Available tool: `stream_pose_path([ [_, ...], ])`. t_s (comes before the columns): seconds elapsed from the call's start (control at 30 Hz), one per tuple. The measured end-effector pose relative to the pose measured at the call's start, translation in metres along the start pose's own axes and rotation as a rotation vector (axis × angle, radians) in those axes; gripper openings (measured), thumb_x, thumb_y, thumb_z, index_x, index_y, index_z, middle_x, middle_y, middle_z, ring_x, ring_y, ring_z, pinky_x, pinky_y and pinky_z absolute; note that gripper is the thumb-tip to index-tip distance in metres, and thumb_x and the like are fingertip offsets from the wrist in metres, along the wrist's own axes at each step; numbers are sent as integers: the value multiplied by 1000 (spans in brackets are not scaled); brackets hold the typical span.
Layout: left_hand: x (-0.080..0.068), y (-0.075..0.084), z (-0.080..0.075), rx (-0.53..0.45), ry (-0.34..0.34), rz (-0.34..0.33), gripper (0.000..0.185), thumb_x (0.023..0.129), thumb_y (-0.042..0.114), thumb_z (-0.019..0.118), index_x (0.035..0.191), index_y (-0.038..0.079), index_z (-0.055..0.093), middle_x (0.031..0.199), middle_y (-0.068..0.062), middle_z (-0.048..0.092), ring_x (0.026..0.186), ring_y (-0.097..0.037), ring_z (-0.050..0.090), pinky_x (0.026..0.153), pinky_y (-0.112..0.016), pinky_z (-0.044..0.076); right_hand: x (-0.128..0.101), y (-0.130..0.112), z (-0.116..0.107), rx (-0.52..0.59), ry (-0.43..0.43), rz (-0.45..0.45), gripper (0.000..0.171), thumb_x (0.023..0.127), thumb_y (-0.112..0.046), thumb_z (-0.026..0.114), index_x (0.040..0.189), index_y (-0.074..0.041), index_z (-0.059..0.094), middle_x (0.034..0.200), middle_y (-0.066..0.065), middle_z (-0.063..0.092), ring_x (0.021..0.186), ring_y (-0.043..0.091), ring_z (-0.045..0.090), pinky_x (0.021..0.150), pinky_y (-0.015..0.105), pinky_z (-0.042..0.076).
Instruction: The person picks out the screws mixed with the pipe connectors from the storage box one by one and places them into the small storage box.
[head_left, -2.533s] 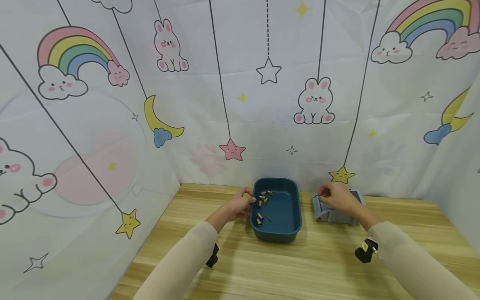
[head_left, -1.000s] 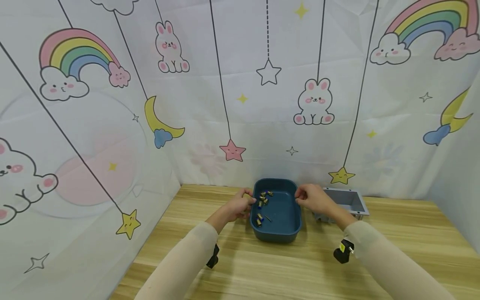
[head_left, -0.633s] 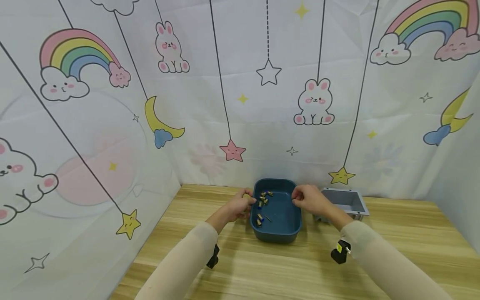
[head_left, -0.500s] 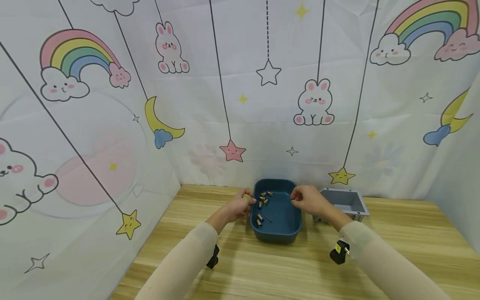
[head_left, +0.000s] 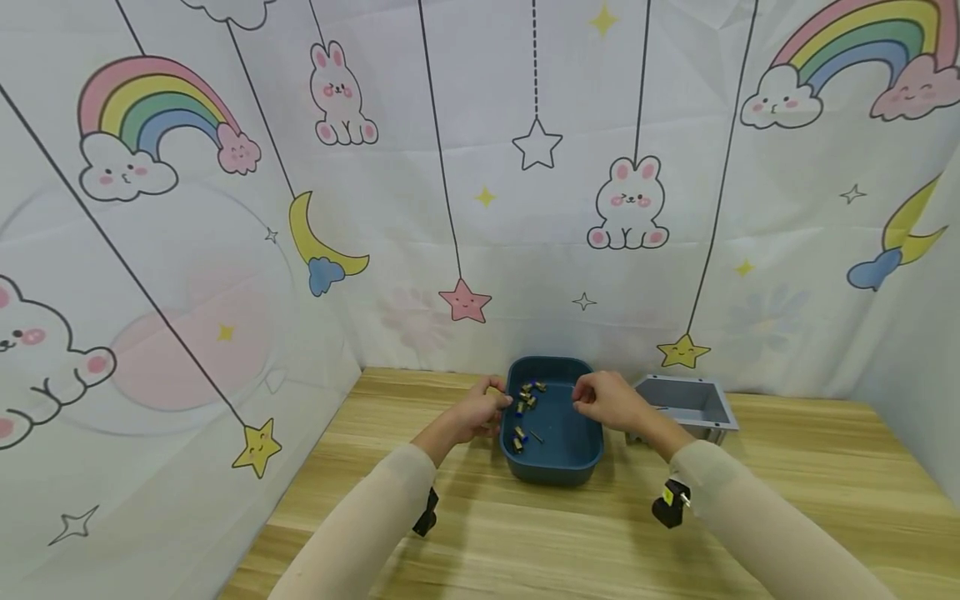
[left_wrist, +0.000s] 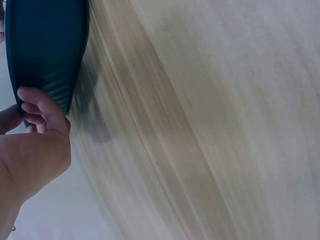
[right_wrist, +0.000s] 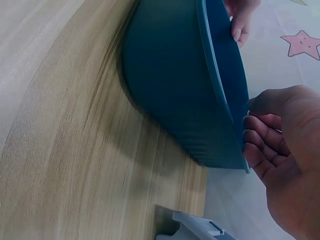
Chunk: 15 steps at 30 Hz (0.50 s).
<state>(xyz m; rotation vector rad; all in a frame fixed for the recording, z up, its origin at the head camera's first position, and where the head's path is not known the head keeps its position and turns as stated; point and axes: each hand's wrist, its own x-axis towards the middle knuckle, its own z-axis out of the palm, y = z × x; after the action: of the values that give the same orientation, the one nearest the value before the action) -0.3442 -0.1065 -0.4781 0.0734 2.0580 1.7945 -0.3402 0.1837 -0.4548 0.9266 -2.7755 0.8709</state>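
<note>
Reaching into a blue bin (head_left: 566, 454) of small fittings (head_left: 527, 398).
The rim is gripped by the left hand (head_left: 474, 410); the right hand (head_left: 606, 400) is curled above it, its grip cannot be told.

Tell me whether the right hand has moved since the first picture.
Yes. The right hand has gone leftward, from over the grey box to above the blue tub, which stayed put.
</note>
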Motion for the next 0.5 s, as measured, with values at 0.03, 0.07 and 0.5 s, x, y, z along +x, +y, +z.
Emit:
stream_pose_path([
  [0.03, 0, 0, 0, 0, 1, 0, 32, 110, 14, 54, 138, 9, 41, 91, -10, 62, 70, -16, 55, 64, -30, 46, 0, -1, 1, -5, 0, -3, 5, 95, -8, 75, 97, -3, 74, 83, -4, 68, 74, 8, 61, 69, 30, 54],
  [0.07, 0, 0, -1, -1, 2, 0, 32, 110, 14, 54, 139, 9, 41, 92, -10, 62, 70, -16, 55, 64, -30, 46, 1, -2, 1, -8, 0, -7, 4, 95, -8, 75, 96, -4, 74, 83, -4, 68, 74, 8, 61, 69, 30, 54],
  [0.5, -1, 0, 0, 3, 1, -4, 34, 110, 15, 54, 141, 8, 40, 86, -8, 62, 67, -15, 55, 62, -30, 46, 8, -14, 18, 39, 9, 1, 8, 95, -6, 76, 91, -10, 72, 80, -6, 65, 70, 8, 59, 65, 29, 53],
])
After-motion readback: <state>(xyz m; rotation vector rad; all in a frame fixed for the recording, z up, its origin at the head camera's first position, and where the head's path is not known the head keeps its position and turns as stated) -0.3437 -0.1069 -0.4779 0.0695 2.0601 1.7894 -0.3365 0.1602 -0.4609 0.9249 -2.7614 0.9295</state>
